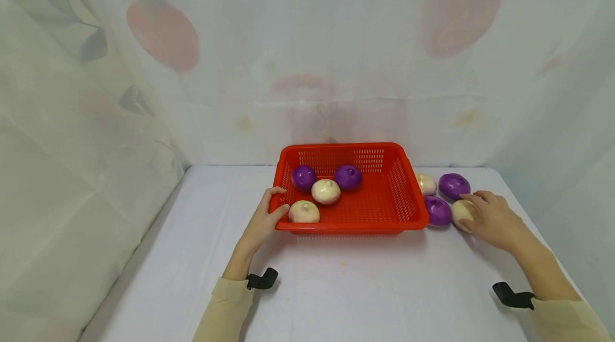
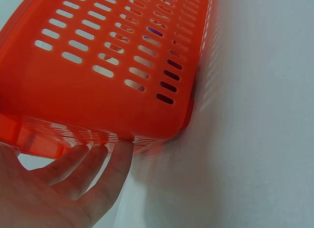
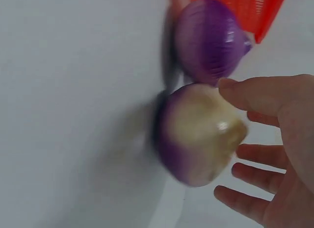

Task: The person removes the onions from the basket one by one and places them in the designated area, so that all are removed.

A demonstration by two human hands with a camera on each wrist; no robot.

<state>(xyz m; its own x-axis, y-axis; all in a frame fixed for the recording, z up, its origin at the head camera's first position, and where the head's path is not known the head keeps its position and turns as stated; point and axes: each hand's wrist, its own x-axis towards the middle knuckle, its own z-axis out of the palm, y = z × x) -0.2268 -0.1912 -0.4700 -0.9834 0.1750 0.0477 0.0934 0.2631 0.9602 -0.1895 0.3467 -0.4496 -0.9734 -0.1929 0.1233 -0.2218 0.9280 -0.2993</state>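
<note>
On the white desk [image 1: 346, 288], the red basket [image 1: 351, 228] stands between the two hands, its left rim held by the left hand [image 1: 261, 222]. The right hand [image 1: 495, 219] is much the nearer one to the cream-and-purple turnip [image 1: 462, 214], which rests on the desk to the right of the basket. That hand's grip is wide about it, thumb on the near side and fingers on the far side; whether the fingers touch it, I cannot tell. The turnip lies left of the palm, with a purple bulb [image 1: 438, 211] between it and the basket. Being round, it shows no clear long axis; its small nub [image 3: 241, 132] points toward the palm
</note>
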